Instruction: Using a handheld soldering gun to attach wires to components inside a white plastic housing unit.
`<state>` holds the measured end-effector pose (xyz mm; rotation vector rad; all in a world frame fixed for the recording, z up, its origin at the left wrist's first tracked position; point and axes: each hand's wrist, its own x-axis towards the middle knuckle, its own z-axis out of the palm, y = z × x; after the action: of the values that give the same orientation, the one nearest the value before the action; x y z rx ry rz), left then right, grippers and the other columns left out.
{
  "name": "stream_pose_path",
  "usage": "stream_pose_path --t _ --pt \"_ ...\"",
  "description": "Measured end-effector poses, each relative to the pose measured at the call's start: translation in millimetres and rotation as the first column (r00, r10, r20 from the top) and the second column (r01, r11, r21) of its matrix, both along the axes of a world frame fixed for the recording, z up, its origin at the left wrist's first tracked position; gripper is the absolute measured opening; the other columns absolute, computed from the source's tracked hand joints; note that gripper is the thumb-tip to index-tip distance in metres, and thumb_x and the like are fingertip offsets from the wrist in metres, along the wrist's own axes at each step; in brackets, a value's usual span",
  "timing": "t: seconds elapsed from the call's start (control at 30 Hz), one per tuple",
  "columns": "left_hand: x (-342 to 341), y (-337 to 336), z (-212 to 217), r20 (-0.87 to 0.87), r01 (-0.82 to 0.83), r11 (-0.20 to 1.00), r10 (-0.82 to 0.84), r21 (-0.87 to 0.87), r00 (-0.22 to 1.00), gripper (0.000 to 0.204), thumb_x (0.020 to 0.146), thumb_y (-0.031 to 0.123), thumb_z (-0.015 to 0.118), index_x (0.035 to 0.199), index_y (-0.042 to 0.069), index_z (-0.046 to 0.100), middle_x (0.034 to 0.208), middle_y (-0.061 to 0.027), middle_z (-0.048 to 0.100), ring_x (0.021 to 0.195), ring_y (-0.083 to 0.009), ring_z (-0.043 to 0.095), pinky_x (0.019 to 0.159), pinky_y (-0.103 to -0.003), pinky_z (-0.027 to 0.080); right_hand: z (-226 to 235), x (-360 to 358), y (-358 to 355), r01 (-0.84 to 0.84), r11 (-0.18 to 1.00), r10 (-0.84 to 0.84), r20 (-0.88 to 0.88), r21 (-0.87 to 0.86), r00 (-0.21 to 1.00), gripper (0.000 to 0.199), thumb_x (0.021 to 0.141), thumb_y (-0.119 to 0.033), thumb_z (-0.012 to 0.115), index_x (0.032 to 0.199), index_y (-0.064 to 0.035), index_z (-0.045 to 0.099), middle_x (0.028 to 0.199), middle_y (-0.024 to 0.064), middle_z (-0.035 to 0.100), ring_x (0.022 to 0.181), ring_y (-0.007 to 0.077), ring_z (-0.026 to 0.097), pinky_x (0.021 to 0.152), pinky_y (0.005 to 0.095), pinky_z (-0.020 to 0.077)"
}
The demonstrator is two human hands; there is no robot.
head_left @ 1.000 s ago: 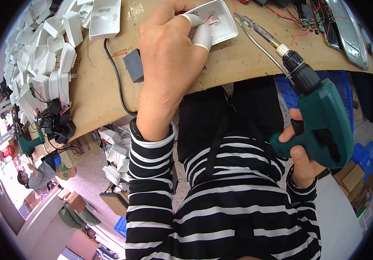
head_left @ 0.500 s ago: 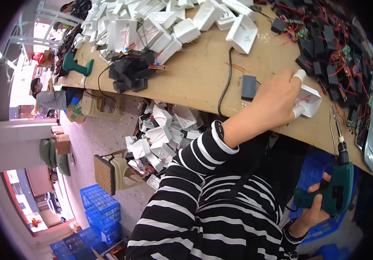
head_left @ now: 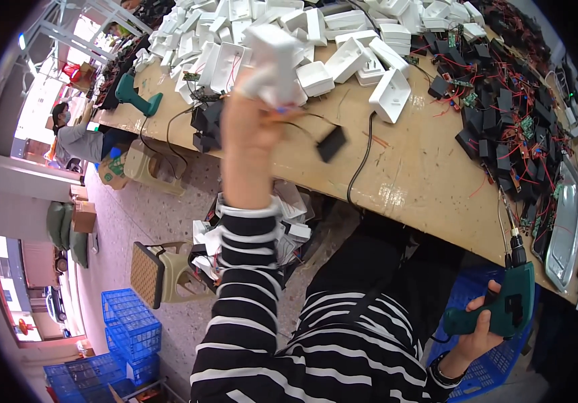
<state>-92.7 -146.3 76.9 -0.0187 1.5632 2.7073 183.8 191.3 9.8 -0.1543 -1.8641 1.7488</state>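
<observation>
Across the upper half of the frame runs a long tan wooden workbench (head_left: 410, 168), its near edge slanting from upper left to lower right. Along its far side, at top centre, lies a heap of white rectangular plastic housings (head_left: 342, 40); toward the upper right spreads a mass of small black modules with red wires and green circuit boards (head_left: 504, 101). Below the bench, at lower left, stand blue plastic crates (head_left: 127, 329) and a beige stool with a mesh seat (head_left: 158, 272). At lower right, the right hand (head_left: 473, 336) is wrapped around the grip of a green cordless electric screwdriver (head_left: 497, 305), bit pointing up toward the bench edge. At upper centre, the left hand (head_left: 252, 127), motion-blurred, is raised over the bench and closed around a white plastic housing (head_left: 272, 60), held above the bench surface near the heap. A small black rectangular block (head_left: 331, 143) lies on the bench just right of that hand, with a black cable (head_left: 363, 158) beside it.
</observation>
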Motion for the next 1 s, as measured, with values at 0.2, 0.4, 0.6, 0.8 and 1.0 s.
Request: stream_pose_path --t 0.2,0.4,0.6,0.8,1.0 --pt "-47 -88 59 -0.336 -0.474 0.815 0.368 -0.331 0.867 0.036 0.068 0.012 0.066 0.1 0.0 0.052 0.086 -0.0095 0.058 0.067 -0.0162 0.056 0.057 -0.03 0.046 1 -3 0 -0.024 1.0 0.024 0.007 0.004 1.0 0.051 0.082 -0.01 0.055 0.125 0.0054 0.033 0.111 0.0215 0.05 0.069 0.0145 0.054 0.06 0.0234 0.0451" --pt "-108 -142 28 -0.439 -0.553 0.227 0.403 -0.802 0.803 0.044 0.066 0.018 0.065 0.099 -0.009 0.054 0.088 -0.0181 0.061 0.078 -0.0268 0.058 0.067 -0.033 0.045 5 -8 -1 -0.026 1.0 0.027 0.01 -0.01 1.0 0.051 0.081 -0.011 0.056 0.124 0.0057 0.033 0.111 0.022 0.05 0.068 0.0144 0.054 0.059 0.0229 0.0447" --pt "-97 -118 26 -0.513 -0.468 -0.227 0.221 -0.854 0.829 0.035 0.072 0.016 0.05 0.094 -0.011 0.053 0.091 -0.0293 0.058 0.088 -0.0431 0.055 0.077 -0.042 0.042 8 -12 1 0.002 0.999 -0.001 0.025 -0.032 1.0 0.052 0.081 -0.013 0.056 0.124 0.0061 0.034 0.11 0.0223 0.05 0.066 0.0145 0.054 0.057 0.0226 0.0443" --pt "-105 -91 17 -0.883 -0.88 -0.242 -0.138 -0.409 0.448 0.021 0.072 0.008 0.051 0.089 -0.004 0.056 0.085 -0.0198 0.058 0.079 -0.0338 0.055 0.07 -0.039 0.042 5 -17 3 0.02 1.0 -0.019 0.019 -0.02 1.0 0.053 0.081 -0.014 0.057 0.123 0.0064 0.034 0.109 0.0227 0.05 0.065 0.015 0.055 0.052 0.0217 0.044" --pt "-45 92 -20 -0.448 -0.463 0.058 -0.385 -0.884 0.807 0.024 0.079 0.017 0.052 0.092 -0.002 0.057 0.089 -0.0193 0.059 0.081 -0.0355 0.056 0.073 -0.044 0.044 4 -17 6 0.049 0.998 -0.049 0.0 -0.038 0.999 0.053 0.081 -0.016 0.057 0.123 0.0073 0.034 0.108 0.0234 0.05 0.066 0.015 0.055 0.051 0.0212 0.0448"
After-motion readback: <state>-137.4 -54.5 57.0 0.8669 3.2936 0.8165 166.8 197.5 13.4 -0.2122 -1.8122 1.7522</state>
